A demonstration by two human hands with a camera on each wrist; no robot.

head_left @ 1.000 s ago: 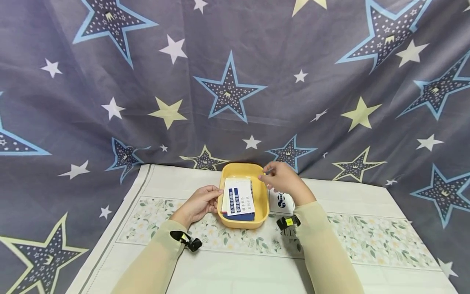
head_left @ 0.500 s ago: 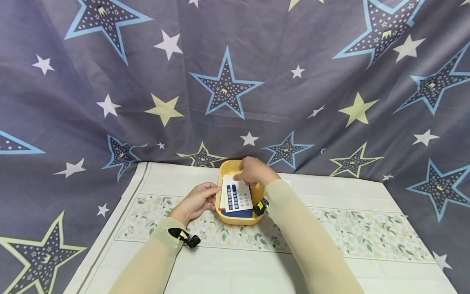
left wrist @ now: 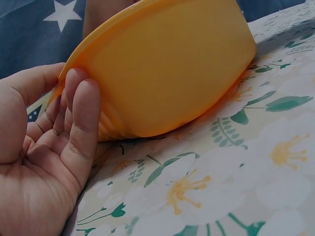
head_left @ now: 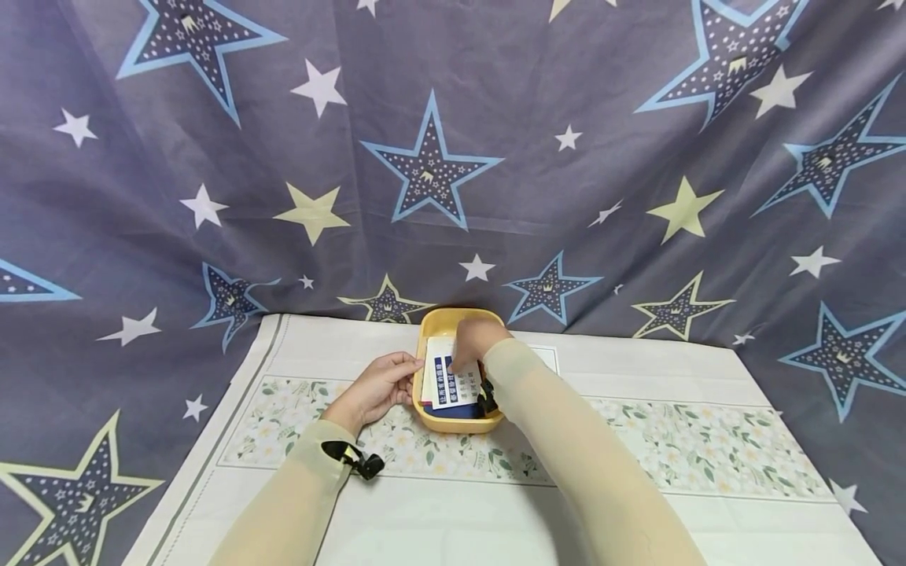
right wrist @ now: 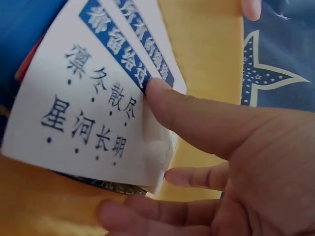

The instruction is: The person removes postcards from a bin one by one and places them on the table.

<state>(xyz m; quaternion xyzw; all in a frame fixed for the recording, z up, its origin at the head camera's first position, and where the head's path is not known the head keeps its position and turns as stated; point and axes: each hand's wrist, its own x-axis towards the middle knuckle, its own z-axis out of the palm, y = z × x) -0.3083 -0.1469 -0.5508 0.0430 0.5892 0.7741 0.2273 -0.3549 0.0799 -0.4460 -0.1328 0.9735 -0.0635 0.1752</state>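
A yellow tray [head_left: 460, 425] with rounded corners holds a small pile of cards. On top lies a white card [right wrist: 88, 113] with blue bands and dark characters; blue and red edges show beneath it. My left hand [head_left: 378, 387] grips the tray's left rim, thumb above and fingers against the outer wall [left wrist: 162, 69] in the left wrist view. My right hand [right wrist: 246, 162] reaches into the tray, its thumb on the white card's face and its other fingers at and below the card's edge. In the head view the right fingertips are mostly hidden.
A white tablecloth [head_left: 425, 523] with a floral band [head_left: 679, 448] covers the table. Behind the tray hangs a dark curtain [head_left: 396, 251] printed with stars. To the tray's right, a white printed patch [head_left: 549, 358] is partly hidden by the right sleeve.
My right hand has moved left from beyond the tray's right rim to over the cards, then lower onto the white card. My left hand has kept its hold on the rim.
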